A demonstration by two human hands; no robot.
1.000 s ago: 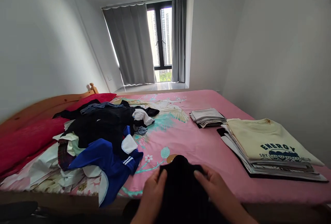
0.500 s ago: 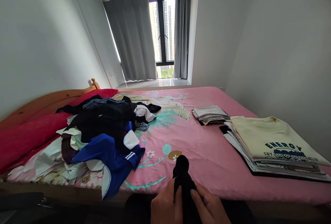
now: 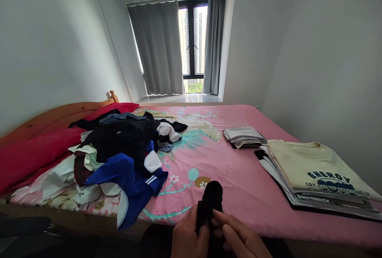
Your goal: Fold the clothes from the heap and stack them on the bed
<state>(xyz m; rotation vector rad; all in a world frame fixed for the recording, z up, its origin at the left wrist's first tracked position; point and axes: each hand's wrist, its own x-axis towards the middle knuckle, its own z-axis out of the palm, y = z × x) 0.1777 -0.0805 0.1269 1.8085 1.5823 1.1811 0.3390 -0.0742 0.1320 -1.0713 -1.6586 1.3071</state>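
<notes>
Both hands are at the bottom centre, in front of the bed's near edge, with a black sock between them. Its rounded end points away from me and its lower part drops out of sight in dark shadow. My left hand is closed around the sock's left side, thumb on top. From the right, my right hand pinches the fabric with thumb and forefinger; some of its fingertips are blurred or hidden.
A loose heap of clothes covers the bed's left side, with blue shorts at its front. On the right lie a small folded grey stack and a larger stack topped by a cream T-shirt. Pink bedding lies between them.
My right hand has shifted its fingers up and inward on the sock. The sock's rounded end now leans slightly right and looks broader. The view has tilted a little.
</notes>
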